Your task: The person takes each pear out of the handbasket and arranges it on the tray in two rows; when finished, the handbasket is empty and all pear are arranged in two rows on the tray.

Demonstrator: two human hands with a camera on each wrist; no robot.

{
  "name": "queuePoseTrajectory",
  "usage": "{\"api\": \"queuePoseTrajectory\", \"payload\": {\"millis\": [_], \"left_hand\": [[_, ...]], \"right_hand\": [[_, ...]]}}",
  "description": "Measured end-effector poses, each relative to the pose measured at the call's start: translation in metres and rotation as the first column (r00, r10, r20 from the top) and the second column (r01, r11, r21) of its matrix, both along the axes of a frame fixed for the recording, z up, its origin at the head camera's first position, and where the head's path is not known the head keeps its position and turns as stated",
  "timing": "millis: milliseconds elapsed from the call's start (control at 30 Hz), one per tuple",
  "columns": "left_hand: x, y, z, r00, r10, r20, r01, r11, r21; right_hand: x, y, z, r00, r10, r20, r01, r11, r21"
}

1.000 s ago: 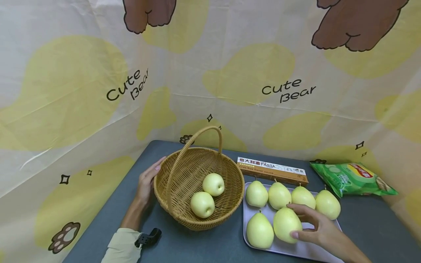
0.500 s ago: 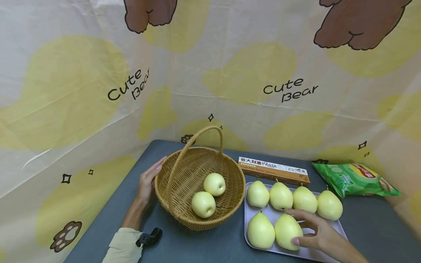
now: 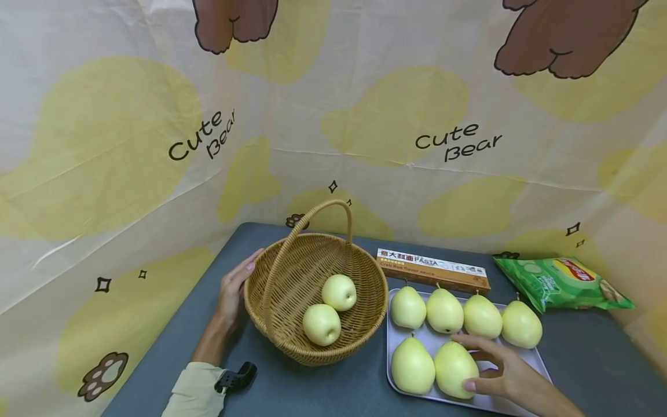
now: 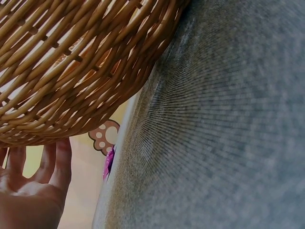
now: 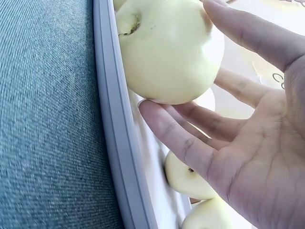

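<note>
In the head view my left hand (image 3: 232, 295) rests against the left side of a wicker basket (image 3: 268, 333) with a tall hoop handle. The left wrist view shows its fingers (image 4: 61, 164) lengthened against the woven wall. Two pale yellow pears (image 3: 339, 293) lie inside the basket, blossom ends facing me. On the right, my right hand (image 3: 502, 373) holds a pear (image 3: 454, 370) between thumb and fingers, at the front row of a pale lilac tray (image 3: 393, 387). Beside it stands another pear (image 3: 411, 366). Several more pears (image 3: 444, 311) line the tray's back row.
Behind the tray lies a long pasta box (image 3: 432, 272). A green chip bag (image 3: 565, 284) sits at the back right of the dark table (image 3: 292, 391). Printed cloth (image 3: 365, 116) walls enclose the table's back and sides.
The pear in my right hand has come down slightly onto the tray, beside the other front pear, and then stayed there. My left hand and the basket have kept their places.
</note>
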State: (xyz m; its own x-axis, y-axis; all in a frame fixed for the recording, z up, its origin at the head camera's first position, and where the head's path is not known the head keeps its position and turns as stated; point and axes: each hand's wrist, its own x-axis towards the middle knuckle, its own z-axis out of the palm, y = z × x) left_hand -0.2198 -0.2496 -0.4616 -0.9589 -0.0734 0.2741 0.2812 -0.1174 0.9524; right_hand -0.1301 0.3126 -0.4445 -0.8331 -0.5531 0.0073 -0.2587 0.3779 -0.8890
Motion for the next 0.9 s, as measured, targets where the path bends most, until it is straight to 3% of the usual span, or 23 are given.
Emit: {"api": "queuePoseTrajectory", "payload": {"millis": [267, 633, 900], "left_hand": [[-0.0005, -0.0005, -0.0004, 1.000, 0.000, -0.002, 0.000, 1.000, 0.002], [0.0005, -0.0005, -0.0010, 1.000, -0.004, -0.008, 0.004, 1.000, 0.002], [-0.0004, -0.0002, -0.0011, 1.000, -0.021, -0.017, 0.021, 1.000, 0.013]], "right_hand": [[-0.0004, 0.0012, 0.0018, 0.999, -0.014, 0.039, 0.015, 0.999, -0.030], [-0.0022, 0.0044, -0.0043, 1.000, -0.006, -0.005, 0.006, 0.999, -0.042], [-0.0020, 0.0052, -0.0034, 0.998, -0.001, 0.061, 0.003, 0.999, -0.032]]}}
